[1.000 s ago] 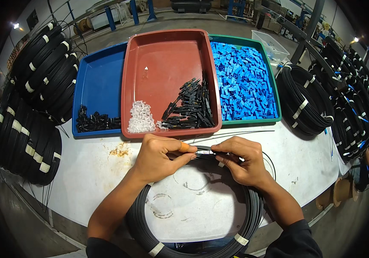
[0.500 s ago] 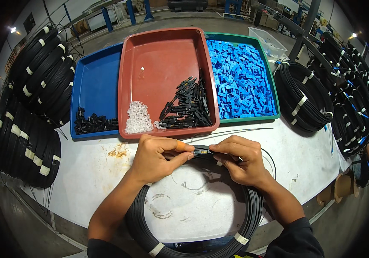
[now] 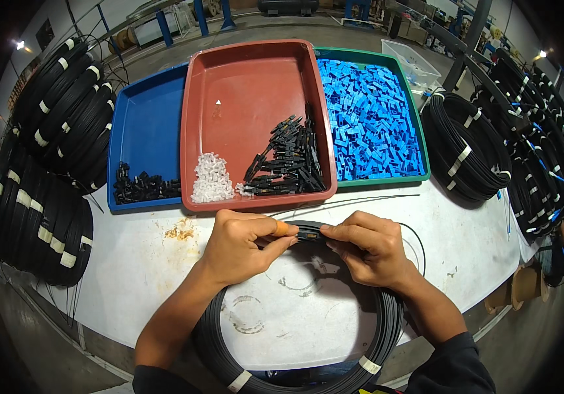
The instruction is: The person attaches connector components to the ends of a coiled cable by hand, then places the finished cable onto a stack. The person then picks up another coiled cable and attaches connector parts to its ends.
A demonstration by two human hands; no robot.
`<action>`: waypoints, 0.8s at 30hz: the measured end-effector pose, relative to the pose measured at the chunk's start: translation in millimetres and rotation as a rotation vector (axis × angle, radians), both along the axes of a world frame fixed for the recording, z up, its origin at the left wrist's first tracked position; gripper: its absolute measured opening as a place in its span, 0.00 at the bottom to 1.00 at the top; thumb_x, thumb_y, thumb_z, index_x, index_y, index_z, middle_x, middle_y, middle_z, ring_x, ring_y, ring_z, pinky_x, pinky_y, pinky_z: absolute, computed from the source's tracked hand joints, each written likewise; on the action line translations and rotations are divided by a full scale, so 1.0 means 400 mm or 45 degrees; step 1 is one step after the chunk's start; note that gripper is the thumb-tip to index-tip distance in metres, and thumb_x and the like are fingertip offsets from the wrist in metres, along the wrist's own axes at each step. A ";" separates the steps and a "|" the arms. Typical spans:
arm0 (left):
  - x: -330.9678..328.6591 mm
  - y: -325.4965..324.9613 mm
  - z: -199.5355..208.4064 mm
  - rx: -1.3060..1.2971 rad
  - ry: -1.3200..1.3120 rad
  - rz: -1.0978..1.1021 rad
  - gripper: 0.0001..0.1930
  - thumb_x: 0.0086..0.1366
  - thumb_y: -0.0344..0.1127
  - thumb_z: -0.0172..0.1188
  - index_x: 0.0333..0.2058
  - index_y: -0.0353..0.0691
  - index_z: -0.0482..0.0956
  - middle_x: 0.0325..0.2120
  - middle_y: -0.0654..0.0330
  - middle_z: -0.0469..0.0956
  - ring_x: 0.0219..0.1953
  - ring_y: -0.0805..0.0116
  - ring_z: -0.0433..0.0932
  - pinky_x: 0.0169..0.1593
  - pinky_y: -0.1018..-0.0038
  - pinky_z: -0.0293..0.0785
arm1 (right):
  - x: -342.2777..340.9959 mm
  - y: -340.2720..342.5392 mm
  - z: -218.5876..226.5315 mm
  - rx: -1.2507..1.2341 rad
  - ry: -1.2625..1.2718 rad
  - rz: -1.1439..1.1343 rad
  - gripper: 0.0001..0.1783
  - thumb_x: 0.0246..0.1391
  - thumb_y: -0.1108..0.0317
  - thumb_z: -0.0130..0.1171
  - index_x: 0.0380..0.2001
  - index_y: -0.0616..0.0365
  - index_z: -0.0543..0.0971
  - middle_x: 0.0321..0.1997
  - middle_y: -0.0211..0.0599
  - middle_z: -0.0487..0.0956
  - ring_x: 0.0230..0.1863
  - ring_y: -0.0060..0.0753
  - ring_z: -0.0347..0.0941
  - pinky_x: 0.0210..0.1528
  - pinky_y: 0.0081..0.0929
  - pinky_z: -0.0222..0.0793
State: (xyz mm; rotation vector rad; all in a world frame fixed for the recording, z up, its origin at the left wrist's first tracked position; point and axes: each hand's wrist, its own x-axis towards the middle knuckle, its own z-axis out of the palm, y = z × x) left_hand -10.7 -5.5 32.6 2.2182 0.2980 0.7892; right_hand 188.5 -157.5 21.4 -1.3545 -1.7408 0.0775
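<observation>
Over the far side of a large black cable coil, both hands meet at a small black connector with a yellowish part. My left hand pinches its left end between thumb and index finger, and that finger wears an orange covering. From the other side, my right hand is closed in a pinch at the connector's right end; whether it grips the body or a thin cable there is hidden by the fingertips. White tape bands bind the coil, which lies partly on the table and reaches toward me.
Behind the hands stand a blue tray with black parts, a red tray with clear pieces and black connectors, and a green tray full of blue clips. Cable coils are stacked left; another coil sits right on the white table.
The connector has turned slightly between my fingers, and its yellowish part looks darker. Both hands stay nearly in place.
</observation>
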 end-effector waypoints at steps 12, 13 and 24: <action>0.000 -0.008 -0.002 0.317 -0.060 0.015 0.12 0.54 0.23 0.73 0.39 0.35 0.90 0.24 0.53 0.86 0.21 0.68 0.83 0.25 0.76 0.76 | 0.000 0.000 0.011 -0.037 -0.036 0.054 0.19 0.43 0.83 0.67 0.42 0.63 0.86 0.25 0.37 0.77 0.21 0.37 0.76 0.23 0.32 0.70; -0.001 -0.009 -0.001 0.317 -0.059 0.016 0.12 0.54 0.23 0.73 0.39 0.35 0.90 0.24 0.53 0.86 0.21 0.68 0.83 0.25 0.76 0.76 | 0.002 0.001 0.009 -0.037 -0.035 0.055 0.19 0.43 0.83 0.67 0.42 0.63 0.86 0.25 0.37 0.77 0.21 0.37 0.76 0.23 0.32 0.70; -0.003 -0.012 -0.002 0.399 -0.095 -0.040 0.16 0.52 0.23 0.74 0.42 0.37 0.89 0.20 0.54 0.83 0.18 0.67 0.80 0.23 0.75 0.74 | 0.007 0.001 0.001 -0.094 0.101 0.058 0.18 0.41 0.85 0.66 0.39 0.63 0.87 0.27 0.38 0.80 0.25 0.35 0.79 0.27 0.29 0.73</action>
